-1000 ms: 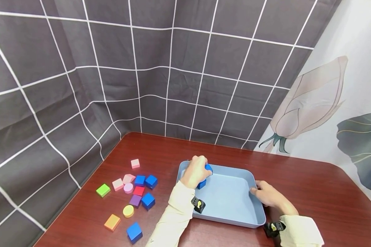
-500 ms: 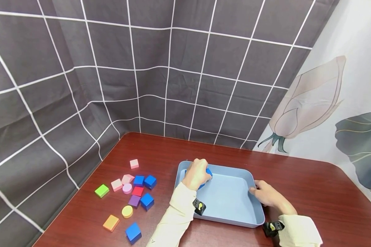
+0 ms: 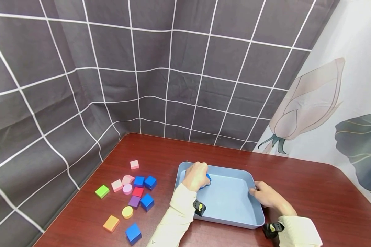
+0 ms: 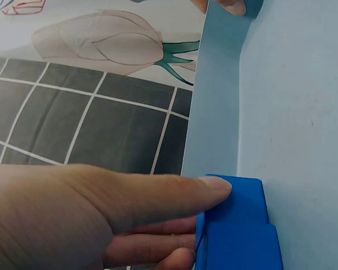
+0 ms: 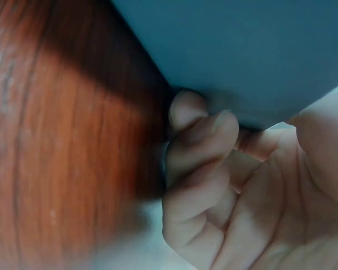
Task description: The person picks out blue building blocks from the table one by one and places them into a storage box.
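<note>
My left hand (image 3: 196, 176) reaches into the far left part of a light blue tray (image 3: 230, 199). It pinches a blue block (image 4: 242, 197), with the thumb on the near face and the other fingers behind. A second blue block (image 4: 245, 250) sits right beside it in the left wrist view. Much of both blocks is covered by the hand in the head view. On the tray's right side my right hand (image 3: 270, 196) grips the wall, thumb over the rim. Its curled fingers (image 5: 200, 140) press against the outside of the wall, low by the table.
Left of the tray, loose blocks lie on the brown table (image 3: 160, 147): several blue cubes (image 3: 147, 201), a red block (image 3: 138, 192), a purple block (image 3: 134, 201), a yellow disc (image 3: 127, 212), an orange block (image 3: 111, 223), a green block (image 3: 102, 191) and pink pieces (image 3: 117, 185). A grey curtain (image 3: 185, 68) hangs behind.
My left hand has lowered the blue block slightly, down toward the tray floor beside the other blue block. The right hand keeps its grip on the tray.
</note>
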Demonstrator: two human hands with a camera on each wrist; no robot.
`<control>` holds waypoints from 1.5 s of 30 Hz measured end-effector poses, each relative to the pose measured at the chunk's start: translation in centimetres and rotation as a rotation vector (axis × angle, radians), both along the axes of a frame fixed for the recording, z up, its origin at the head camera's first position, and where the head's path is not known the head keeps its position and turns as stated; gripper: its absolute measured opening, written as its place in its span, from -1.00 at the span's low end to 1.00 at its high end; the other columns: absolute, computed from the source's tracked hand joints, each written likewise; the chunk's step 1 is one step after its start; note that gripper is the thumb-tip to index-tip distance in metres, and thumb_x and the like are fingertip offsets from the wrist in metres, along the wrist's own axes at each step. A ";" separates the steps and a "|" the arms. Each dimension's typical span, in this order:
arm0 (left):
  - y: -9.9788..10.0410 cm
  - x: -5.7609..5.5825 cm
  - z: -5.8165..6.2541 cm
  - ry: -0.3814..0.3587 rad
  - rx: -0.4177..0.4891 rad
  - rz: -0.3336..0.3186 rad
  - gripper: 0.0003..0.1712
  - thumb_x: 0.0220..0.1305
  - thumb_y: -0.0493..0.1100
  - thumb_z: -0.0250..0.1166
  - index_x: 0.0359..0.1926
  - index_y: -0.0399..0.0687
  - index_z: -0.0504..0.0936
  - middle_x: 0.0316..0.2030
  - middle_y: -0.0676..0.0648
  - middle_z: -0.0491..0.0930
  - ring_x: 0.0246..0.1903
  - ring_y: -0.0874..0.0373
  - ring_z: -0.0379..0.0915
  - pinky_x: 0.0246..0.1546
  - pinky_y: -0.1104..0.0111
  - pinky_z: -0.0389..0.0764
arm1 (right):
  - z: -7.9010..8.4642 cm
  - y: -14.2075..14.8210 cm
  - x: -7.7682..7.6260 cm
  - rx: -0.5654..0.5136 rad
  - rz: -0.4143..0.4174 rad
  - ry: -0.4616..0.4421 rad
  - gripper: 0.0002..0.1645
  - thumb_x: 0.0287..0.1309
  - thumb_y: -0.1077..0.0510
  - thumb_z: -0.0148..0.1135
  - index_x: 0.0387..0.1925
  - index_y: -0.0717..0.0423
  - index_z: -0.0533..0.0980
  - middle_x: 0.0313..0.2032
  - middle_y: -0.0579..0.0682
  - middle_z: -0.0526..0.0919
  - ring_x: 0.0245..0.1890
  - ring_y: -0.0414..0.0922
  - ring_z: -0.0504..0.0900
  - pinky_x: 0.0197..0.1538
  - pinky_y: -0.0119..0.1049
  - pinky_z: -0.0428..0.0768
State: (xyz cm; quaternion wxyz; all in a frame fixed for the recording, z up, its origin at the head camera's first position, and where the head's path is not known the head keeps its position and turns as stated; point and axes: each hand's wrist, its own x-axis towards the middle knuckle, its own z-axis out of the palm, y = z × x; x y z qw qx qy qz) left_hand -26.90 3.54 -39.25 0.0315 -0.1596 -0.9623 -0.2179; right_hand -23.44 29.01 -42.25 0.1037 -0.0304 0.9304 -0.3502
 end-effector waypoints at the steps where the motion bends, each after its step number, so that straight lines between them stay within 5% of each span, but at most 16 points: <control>1: 0.0 0.0 0.0 -0.005 0.008 -0.001 -0.61 -0.11 -0.20 0.42 -0.78 -0.05 0.35 -0.81 0.04 0.24 -0.72 0.18 0.23 -0.73 0.39 0.19 | 0.0 0.0 0.0 0.000 0.003 0.000 -0.58 0.18 0.29 -0.01 0.03 0.50 0.34 -0.45 0.10 0.50 -0.54 -0.07 0.47 -0.57 -0.22 0.43; 5: -0.5 -0.1 0.4 -0.033 0.039 -0.005 -0.57 -0.07 -0.19 0.36 -0.79 -0.06 0.26 -0.81 0.04 0.14 -0.75 0.17 0.18 -0.74 0.38 0.16 | 0.0 0.1 0.0 0.004 0.018 0.003 -0.58 0.18 0.29 -0.01 0.03 0.52 0.34 -0.29 0.19 0.53 -0.38 -0.03 0.52 -0.41 -0.17 0.53; 9: -1.6 -0.2 1.1 -0.069 0.084 0.001 -0.82 0.03 -0.15 0.31 -0.56 -0.12 0.53 -0.66 -0.01 0.40 -0.65 0.16 0.33 -0.66 0.37 0.35 | 0.1 0.1 -0.1 -0.002 0.030 0.003 -0.56 0.18 0.31 -0.01 0.04 0.55 0.32 -0.21 0.23 0.54 -0.30 -0.01 0.52 -0.29 -0.13 0.56; 13: -3.1 -0.4 1.8 -0.087 0.118 0.037 -0.77 0.07 -0.15 0.30 -0.24 -0.16 0.62 -0.41 -0.09 0.59 -0.52 0.12 0.46 -0.49 0.29 0.51 | 0.1 0.1 -0.1 -0.007 0.025 -0.001 -0.57 0.18 0.31 -0.01 0.03 0.54 0.33 -0.24 0.21 0.53 -0.33 -0.01 0.52 -0.34 -0.15 0.55; 20: -5.6 -0.5 2.8 -0.136 0.133 0.119 -0.68 0.09 -0.16 0.30 -0.11 -0.17 0.58 -0.27 -0.13 0.60 -0.43 0.07 0.48 -0.38 0.18 0.54 | 0.0 0.1 -0.1 -0.001 0.013 -0.006 -0.58 0.19 0.29 0.00 0.03 0.51 0.34 -0.31 0.17 0.52 -0.38 -0.02 0.50 -0.44 -0.19 0.51; 29: -9.0 0.4 3.5 -0.440 0.022 0.255 -0.66 -0.07 -0.16 0.40 -0.24 -0.22 0.58 -0.46 -0.15 0.50 -0.46 0.02 0.44 -0.39 0.17 0.57 | -0.2 0.3 -0.2 -0.009 0.008 -0.013 -0.58 0.17 0.29 -0.01 0.02 0.49 0.35 -0.35 0.14 0.51 -0.44 -0.04 0.50 -0.50 -0.20 0.48; 38: -11.1 -0.3 3.1 -0.487 -0.037 0.418 -0.47 -0.12 -0.14 0.42 -0.08 -0.21 0.48 -0.27 -0.24 0.47 -0.15 -0.14 0.35 -0.04 -0.03 0.32 | -0.1 0.2 -0.1 -0.015 0.023 -0.017 -0.57 0.19 0.29 -0.03 0.04 0.51 0.33 -0.34 0.16 0.51 -0.42 -0.04 0.50 -0.48 -0.19 0.50; 45: -12.0 -0.5 2.8 -0.511 -0.017 0.445 -0.67 -0.08 -0.23 0.35 -0.23 -0.25 0.56 -0.43 -0.20 0.47 -0.34 -0.07 0.38 -0.27 0.08 0.41 | -0.1 0.1 -0.1 -0.019 -0.007 -0.021 -0.58 0.18 0.30 -0.02 0.04 0.48 0.34 -0.41 0.11 0.49 -0.47 -0.05 0.49 -0.52 -0.21 0.47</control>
